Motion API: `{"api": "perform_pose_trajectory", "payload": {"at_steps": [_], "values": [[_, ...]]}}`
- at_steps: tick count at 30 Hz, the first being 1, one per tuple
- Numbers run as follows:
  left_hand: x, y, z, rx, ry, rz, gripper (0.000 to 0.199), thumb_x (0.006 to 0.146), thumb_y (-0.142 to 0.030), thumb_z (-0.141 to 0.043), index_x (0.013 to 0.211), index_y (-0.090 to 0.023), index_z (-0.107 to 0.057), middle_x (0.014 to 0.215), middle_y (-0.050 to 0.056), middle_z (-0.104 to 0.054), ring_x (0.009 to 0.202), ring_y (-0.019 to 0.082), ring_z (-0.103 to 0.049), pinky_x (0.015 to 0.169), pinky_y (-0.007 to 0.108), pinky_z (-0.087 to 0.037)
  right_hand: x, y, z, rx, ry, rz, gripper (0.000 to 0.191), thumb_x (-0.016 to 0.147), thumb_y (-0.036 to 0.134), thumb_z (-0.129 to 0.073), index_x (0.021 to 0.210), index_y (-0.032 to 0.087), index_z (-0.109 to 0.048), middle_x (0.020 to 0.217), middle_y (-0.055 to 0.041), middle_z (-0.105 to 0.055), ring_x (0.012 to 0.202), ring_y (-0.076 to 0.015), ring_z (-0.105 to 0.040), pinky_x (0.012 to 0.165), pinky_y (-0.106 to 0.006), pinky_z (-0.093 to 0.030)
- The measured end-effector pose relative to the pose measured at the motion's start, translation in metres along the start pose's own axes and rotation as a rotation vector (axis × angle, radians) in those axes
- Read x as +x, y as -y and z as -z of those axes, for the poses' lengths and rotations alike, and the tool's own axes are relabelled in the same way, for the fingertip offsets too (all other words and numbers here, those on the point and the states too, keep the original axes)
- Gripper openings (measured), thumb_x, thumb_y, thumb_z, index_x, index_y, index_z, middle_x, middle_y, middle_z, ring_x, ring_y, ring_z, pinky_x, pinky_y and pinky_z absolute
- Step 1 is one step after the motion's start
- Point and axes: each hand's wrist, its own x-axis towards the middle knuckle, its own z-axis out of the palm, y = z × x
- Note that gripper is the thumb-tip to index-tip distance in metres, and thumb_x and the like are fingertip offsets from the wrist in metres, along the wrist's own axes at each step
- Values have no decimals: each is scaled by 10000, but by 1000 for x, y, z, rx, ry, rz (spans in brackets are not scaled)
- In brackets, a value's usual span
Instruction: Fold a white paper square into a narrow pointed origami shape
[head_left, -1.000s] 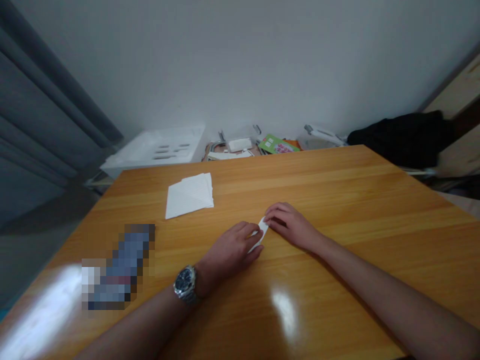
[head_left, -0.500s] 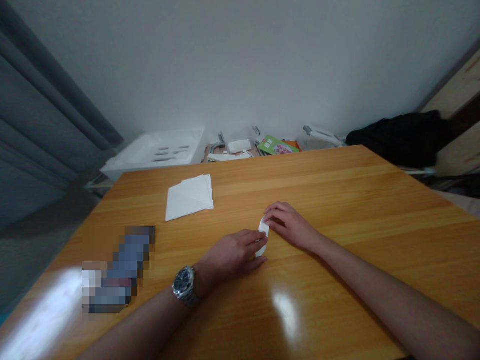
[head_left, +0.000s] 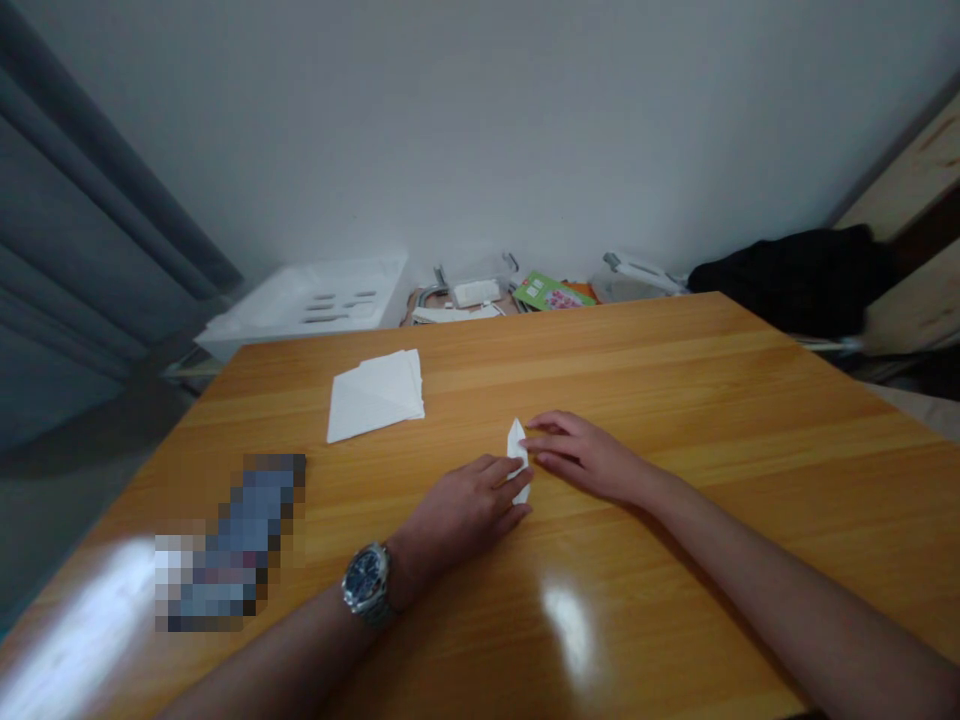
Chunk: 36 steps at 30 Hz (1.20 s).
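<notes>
A small folded strip of white paper (head_left: 516,437) with a pointed far end lies on the wooden table (head_left: 637,370), between my hands. My left hand (head_left: 469,505), with a metal watch at the wrist, rests its spread fingertips on the paper's near half. From the right, my right hand (head_left: 585,455) touches the paper's right edge with a fingertip, its fingers apart. Neither hand is closed round anything. Further back on the left lie overlapping sheets of white paper (head_left: 375,395).
A blurred-out dark object (head_left: 244,530) lies on the table's left side. Beyond the far edge are a white tray (head_left: 292,325), a green book (head_left: 551,292), and clear plastic containers. Black cloth (head_left: 795,275) sits at the back right.
The small folded paper has turned a little to stand straighter, and its pointed far tip now shows. My right fingers have shifted from its far end to its right edge.
</notes>
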Motion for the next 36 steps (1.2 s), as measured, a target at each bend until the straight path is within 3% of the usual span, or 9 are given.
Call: {"api": "perform_pose_trajectory", "payload": {"at_steps": [11, 27, 36], "values": [[-1, 0, -2, -14, -15, 2, 402, 1021, -303, -480, 1386, -134, -493, 1301, 119, -611, 1151, 261, -602, 981, 418, -555, -6, -1, 1, -115, 107, -4, 388, 1005, 315, -535, 1390, 322, -589, 1464, -109, -520, 1343, -280, -483, 1093, -512, -440], [-4, 1, 1, -64, -6, -5, 420, 987, -381, -553, 1353, -173, -549, 1328, 121, -605, 1185, 271, -583, 1013, 436, -528, -6, -4, 5, -169, 81, -21, 335, 1002, 321, -544, 1318, 367, -647, 1535, -44, -474, 1403, -297, -431, 1137, -566, -386], [-7, 1, 6, -84, 12, -25, 384, 996, -380, -536, 1336, -211, -587, 1410, 138, -552, 1244, 274, -557, 1040, 452, -511, -5, -7, -2, -250, 55, -35, 396, 1017, 303, -508, 1406, 350, -565, 1547, -45, -459, 1385, -279, -463, 1130, -548, -403]]}}
